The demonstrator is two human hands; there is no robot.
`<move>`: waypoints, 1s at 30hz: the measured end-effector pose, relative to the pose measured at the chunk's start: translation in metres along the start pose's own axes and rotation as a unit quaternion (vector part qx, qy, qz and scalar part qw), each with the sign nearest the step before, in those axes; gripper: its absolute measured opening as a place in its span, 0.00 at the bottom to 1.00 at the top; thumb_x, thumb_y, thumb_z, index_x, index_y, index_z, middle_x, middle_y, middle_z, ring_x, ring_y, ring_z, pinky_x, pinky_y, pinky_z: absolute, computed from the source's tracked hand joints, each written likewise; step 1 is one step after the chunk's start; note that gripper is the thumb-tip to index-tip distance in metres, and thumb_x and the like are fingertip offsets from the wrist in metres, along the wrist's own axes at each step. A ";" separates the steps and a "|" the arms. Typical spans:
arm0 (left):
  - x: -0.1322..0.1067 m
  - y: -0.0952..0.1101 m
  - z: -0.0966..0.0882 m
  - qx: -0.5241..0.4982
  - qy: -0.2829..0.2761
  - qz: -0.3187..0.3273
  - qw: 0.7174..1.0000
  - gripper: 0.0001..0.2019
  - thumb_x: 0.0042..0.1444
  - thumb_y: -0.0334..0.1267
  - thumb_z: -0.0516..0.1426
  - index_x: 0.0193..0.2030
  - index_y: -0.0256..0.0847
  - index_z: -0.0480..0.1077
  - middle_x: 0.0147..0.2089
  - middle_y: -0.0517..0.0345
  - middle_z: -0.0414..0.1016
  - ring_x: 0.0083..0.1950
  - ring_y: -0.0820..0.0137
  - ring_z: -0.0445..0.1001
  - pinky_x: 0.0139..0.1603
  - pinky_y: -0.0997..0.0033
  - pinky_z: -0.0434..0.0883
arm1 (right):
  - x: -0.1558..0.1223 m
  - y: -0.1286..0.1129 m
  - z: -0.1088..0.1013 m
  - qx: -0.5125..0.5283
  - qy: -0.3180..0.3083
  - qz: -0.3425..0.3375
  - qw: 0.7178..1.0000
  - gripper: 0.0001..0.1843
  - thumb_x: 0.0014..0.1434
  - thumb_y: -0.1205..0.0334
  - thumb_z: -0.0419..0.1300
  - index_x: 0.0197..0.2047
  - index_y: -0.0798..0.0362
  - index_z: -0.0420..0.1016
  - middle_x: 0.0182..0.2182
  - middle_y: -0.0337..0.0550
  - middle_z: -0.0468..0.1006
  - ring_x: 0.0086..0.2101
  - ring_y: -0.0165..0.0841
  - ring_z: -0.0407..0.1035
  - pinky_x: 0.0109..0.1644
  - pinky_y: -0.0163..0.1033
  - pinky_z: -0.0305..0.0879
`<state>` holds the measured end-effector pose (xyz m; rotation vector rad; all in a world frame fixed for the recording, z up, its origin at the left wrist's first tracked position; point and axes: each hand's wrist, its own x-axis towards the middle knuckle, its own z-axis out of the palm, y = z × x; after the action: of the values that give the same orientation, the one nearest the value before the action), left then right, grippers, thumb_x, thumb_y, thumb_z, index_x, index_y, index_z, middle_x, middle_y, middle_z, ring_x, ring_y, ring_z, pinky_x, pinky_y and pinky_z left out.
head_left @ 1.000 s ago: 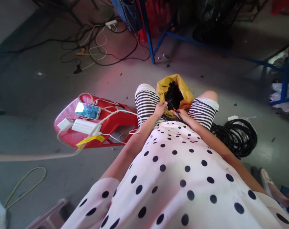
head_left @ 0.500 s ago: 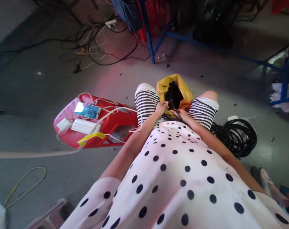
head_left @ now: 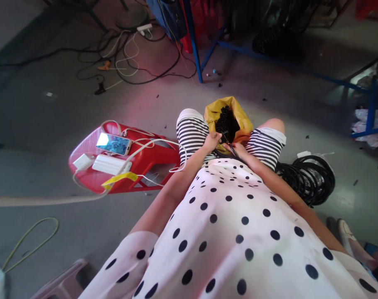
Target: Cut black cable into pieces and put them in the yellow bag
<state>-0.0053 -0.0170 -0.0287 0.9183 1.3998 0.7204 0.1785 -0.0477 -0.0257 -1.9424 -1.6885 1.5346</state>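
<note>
I sit with a yellow bag point(head_left: 239, 114) between my knees, full of small black pieces point(head_left: 227, 121). My left hand point(head_left: 211, 142) is closed near the bag's mouth, pinching a thin black cable end point(head_left: 224, 135). Just to its right, my right hand point(head_left: 239, 150) is closed on the same black cable, which runs back over my lap. Both hands rest close together above my striped shorts point(head_left: 191, 135). What the fingertips do is too small to make out.
A coil of black cable point(head_left: 310, 176) lies on the floor at my right. At my left, a red plastic stool point(head_left: 89, 149) carries a phone point(head_left: 113, 143), a power bank point(head_left: 111, 164) and white leads. Loose wires and a blue metal frame point(head_left: 195, 50) lie ahead.
Almost nothing differs. My hands stay together at the bag's mouth, with only slight finger shifts, and the view drifts a little.
</note>
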 end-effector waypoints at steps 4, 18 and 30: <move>0.007 -0.006 0.001 0.048 -0.024 0.011 0.999 0.10 0.72 0.34 0.60 0.36 0.39 0.71 0.26 0.64 0.71 0.20 0.80 0.59 0.23 0.78 0.61 | 0.001 -0.002 0.000 -0.028 0.003 0.004 1.000 0.36 0.66 0.28 0.64 0.35 0.58 0.83 0.30 0.50 0.82 0.37 0.41 0.76 0.44 0.40 0.69; 0.000 0.004 0.008 0.003 0.012 -0.034 0.999 0.17 0.75 0.33 0.56 0.30 0.40 0.67 0.25 0.63 0.67 0.21 0.78 0.59 0.24 0.75 0.57 | 0.005 0.007 0.006 -0.010 0.047 -0.010 0.999 0.34 0.65 0.30 0.66 0.26 0.54 0.77 0.19 0.44 0.72 0.28 0.38 0.71 0.37 0.40 0.66; -0.029 0.026 0.015 -0.357 0.033 -0.124 0.925 0.07 0.75 0.30 0.53 0.42 0.42 0.66 0.30 0.62 0.70 0.29 0.74 0.71 0.43 0.67 0.83 | 0.006 0.003 0.001 0.106 0.070 0.034 0.991 0.35 0.69 0.30 0.64 0.27 0.54 0.78 0.20 0.46 0.76 0.23 0.36 0.71 0.33 0.41 0.70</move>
<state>0.0105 -0.0308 0.0078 0.1409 1.1452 0.9758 0.1788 -0.0441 -0.0317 -1.9628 -1.3583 1.4930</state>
